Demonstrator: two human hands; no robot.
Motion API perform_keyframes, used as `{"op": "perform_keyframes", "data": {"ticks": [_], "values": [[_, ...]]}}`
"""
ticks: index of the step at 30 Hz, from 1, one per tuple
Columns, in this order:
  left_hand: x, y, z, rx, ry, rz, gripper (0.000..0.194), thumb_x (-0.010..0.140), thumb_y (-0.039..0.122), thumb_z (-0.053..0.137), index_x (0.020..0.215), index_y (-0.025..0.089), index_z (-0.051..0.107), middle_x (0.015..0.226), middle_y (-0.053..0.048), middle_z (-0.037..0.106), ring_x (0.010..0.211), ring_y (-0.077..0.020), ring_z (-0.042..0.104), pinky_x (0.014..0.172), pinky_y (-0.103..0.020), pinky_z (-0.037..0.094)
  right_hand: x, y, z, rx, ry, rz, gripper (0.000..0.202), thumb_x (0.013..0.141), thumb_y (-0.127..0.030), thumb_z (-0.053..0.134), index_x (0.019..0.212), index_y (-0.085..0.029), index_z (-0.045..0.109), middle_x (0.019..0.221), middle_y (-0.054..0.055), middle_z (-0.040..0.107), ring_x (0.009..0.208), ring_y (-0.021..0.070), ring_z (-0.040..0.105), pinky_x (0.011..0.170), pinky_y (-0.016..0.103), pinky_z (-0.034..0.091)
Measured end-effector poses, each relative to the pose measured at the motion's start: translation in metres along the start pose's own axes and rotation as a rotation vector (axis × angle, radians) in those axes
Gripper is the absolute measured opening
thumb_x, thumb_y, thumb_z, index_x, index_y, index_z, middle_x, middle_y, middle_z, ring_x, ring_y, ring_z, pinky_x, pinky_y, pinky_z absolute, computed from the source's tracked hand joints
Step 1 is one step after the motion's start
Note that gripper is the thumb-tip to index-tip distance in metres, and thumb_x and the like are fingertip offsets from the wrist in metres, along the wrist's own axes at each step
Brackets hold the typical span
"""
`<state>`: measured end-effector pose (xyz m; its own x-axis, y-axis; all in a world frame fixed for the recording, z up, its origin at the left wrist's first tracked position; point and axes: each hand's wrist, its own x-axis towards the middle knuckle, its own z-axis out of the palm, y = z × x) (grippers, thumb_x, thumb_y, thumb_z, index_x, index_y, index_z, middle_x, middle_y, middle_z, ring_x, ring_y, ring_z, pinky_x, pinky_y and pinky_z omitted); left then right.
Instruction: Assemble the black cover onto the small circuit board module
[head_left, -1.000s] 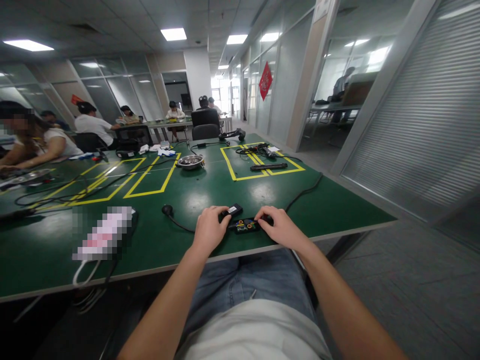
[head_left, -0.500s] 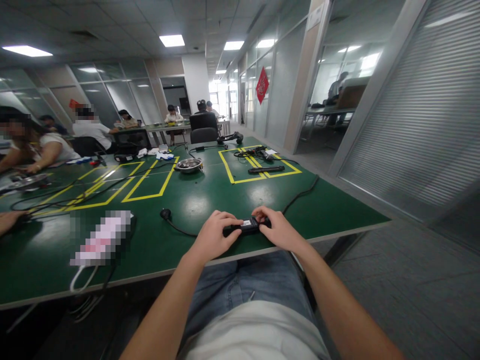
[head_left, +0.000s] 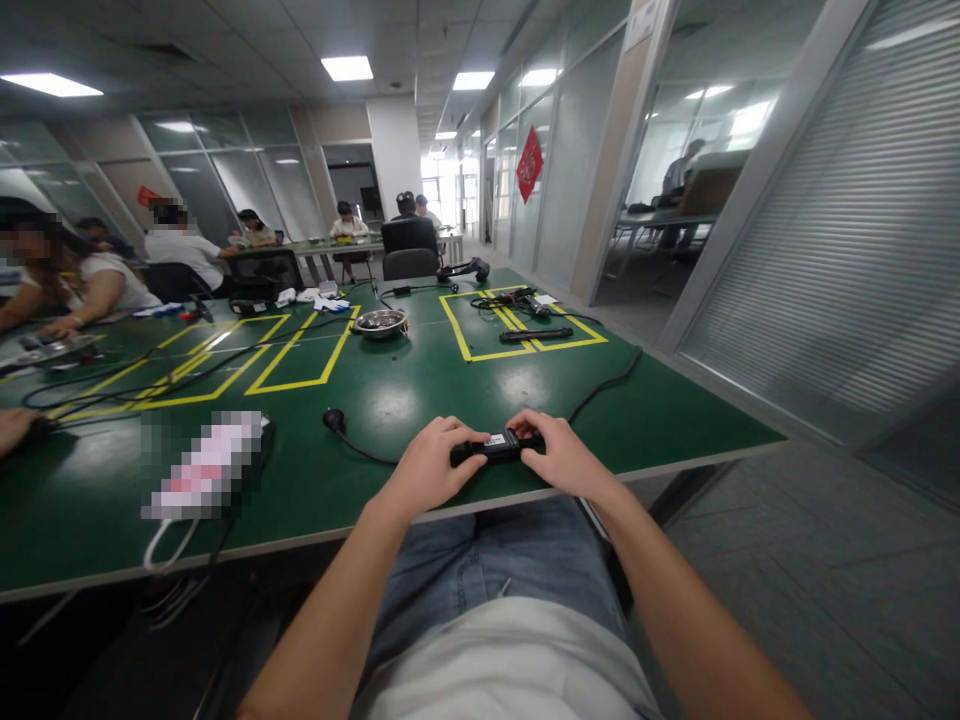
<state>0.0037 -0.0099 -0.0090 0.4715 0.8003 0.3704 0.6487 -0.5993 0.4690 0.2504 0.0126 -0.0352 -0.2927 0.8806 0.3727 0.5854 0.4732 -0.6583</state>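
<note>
Close to the table's near edge, a black power adapter point(head_left: 495, 443) with a white label lies lengthwise between my hands. My left hand point(head_left: 429, 462) grips its left end, thumb on the near side and fingers over the far side. At the other end my right hand point(head_left: 561, 455) closes around the adapter, its fingertips by the cord side; the exact contact is partly hidden. A black plug point(head_left: 334, 419) rests on the green tabletop to the left, its cord running under my left hand. Another black cord point(head_left: 609, 383) leads away behind my right hand.
A metal bowl point(head_left: 380, 323) with small parts stands farther back on the green table point(head_left: 442, 385). Inside yellow tape are a black bar point(head_left: 536, 335) and coiled cables point(head_left: 504, 300). A blurred pink-white item point(head_left: 210, 465) lies left. Other people sit at left and behind.
The view has shifted slightly. Both hands keep their grip on the adapter, with almost no visible movement.
</note>
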Motion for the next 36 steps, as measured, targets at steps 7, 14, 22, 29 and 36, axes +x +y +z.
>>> {"op": "perform_keyframes", "data": {"ticks": [7, 14, 22, 29, 36], "values": [[-0.001, 0.001, 0.0, -0.031, -0.001, -0.015, 0.026, 0.093, 0.022, 0.076, 0.118, 0.026, 0.082, 0.11, -0.007, 0.077, 0.107, -0.0277, 0.069, 0.098, -0.042, 0.055, 0.0, -0.001, -0.002, 0.003, -0.02, -0.011, 0.031, 0.071, -0.011, 0.062, 0.098, -0.023, 0.071, 0.091, 0.003, 0.075, 0.09, 0.0248, 0.069, 0.091, 0.04, 0.05], [-0.002, 0.002, -0.002, -0.006, -0.024, -0.03, 0.03, 0.092, 0.022, 0.075, 0.122, 0.024, 0.079, 0.111, -0.008, 0.074, 0.108, -0.028, 0.068, 0.098, -0.043, 0.055, 0.001, -0.002, -0.003, 0.038, -0.028, -0.005, 0.032, 0.072, -0.012, 0.062, 0.1, -0.022, 0.072, 0.092, 0.003, 0.075, 0.09, 0.0245, 0.069, 0.092, 0.041, 0.05], [-0.004, 0.0, -0.003, -0.022, -0.055, -0.021, 0.035, 0.094, 0.023, 0.073, 0.129, 0.024, 0.079, 0.117, -0.009, 0.073, 0.112, -0.0291, 0.068, 0.101, -0.044, 0.055, 0.0, -0.004, -0.003, 0.026, -0.027, -0.022, 0.028, 0.074, -0.015, 0.063, 0.098, -0.023, 0.074, 0.09, 0.003, 0.076, 0.089, 0.0244, 0.069, 0.091, 0.04, 0.05], [-0.002, 0.002, -0.001, -0.036, -0.006, -0.025, 0.026, 0.096, 0.024, 0.071, 0.122, 0.024, 0.078, 0.109, -0.007, 0.074, 0.105, -0.0272, 0.069, 0.096, -0.041, 0.056, 0.001, 0.0, 0.0, 0.005, -0.013, -0.017, 0.03, 0.073, -0.014, 0.063, 0.1, -0.024, 0.073, 0.091, 0.002, 0.076, 0.089, 0.0242, 0.07, 0.091, 0.039, 0.051], [0.005, -0.012, 0.008, 0.103, 0.212, -0.332, 0.016, 0.095, 0.019, 0.07, 0.11, 0.022, 0.067, 0.101, -0.007, 0.074, 0.1, -0.0283, 0.068, 0.09, -0.042, 0.056, 0.001, 0.001, 0.002, -0.012, 0.004, -0.027, 0.013, 0.081, -0.021, 0.068, 0.094, -0.024, 0.069, 0.088, 0.002, 0.075, 0.087, 0.0236, 0.07, 0.087, 0.038, 0.051]]}}
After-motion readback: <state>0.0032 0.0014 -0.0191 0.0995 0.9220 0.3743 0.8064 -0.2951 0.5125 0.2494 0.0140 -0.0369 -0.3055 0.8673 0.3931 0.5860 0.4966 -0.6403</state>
